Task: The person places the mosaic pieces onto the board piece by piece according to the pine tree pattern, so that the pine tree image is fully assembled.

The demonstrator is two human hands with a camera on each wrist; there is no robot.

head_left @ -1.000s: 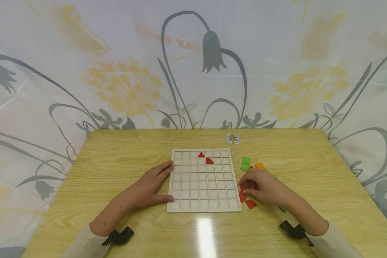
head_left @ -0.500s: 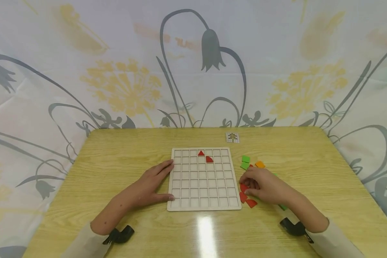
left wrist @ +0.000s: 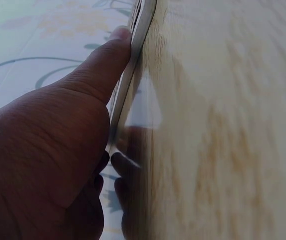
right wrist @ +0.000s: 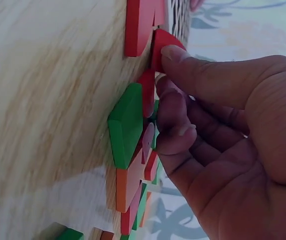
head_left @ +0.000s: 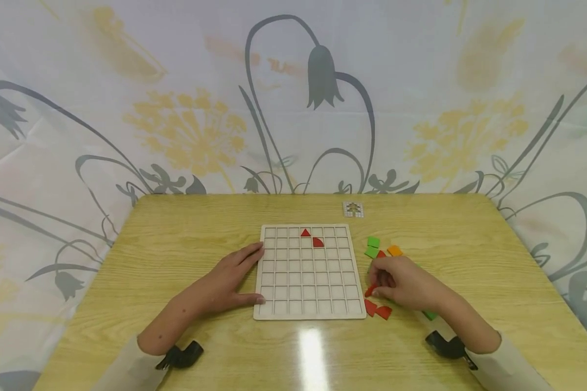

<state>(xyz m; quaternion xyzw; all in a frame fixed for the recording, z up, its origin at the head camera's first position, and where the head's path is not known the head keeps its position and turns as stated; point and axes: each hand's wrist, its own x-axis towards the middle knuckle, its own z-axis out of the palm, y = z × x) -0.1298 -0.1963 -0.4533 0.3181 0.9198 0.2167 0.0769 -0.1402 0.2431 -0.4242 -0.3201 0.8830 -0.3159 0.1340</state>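
Note:
A pale gridded board (head_left: pixel 295 279) lies flat on the table, with a red triangle (head_left: pixel 305 233) and a red quarter-circle piece (head_left: pixel 318 242) in its upper cells. My left hand (head_left: pixel 225 277) rests at the board's left edge, thumb and fingers spread along it. To the right of the board, my right hand (head_left: pixel 401 279) pinches a red tile (right wrist: pixel 170 39) between thumb and fingertips; it looks tilted off the table in the right wrist view. Two red tiles (head_left: pixel 383 312) lie just below that hand. Its palm hides part of the pile.
Green squares (head_left: pixel 373 242) and an orange tile (head_left: pixel 395 250) lie beyond the right hand. More green, orange and red tiles crowd under it, with a green tile (right wrist: pixel 125 127) nearest the right wrist camera. A small pattern card (head_left: pixel 354 209) lies behind the board.
My right hand has drawn slightly to the right and tilted up the red tile at its fingertips. Two red tiles beside it have shifted slightly toward me. The left hand stays put.

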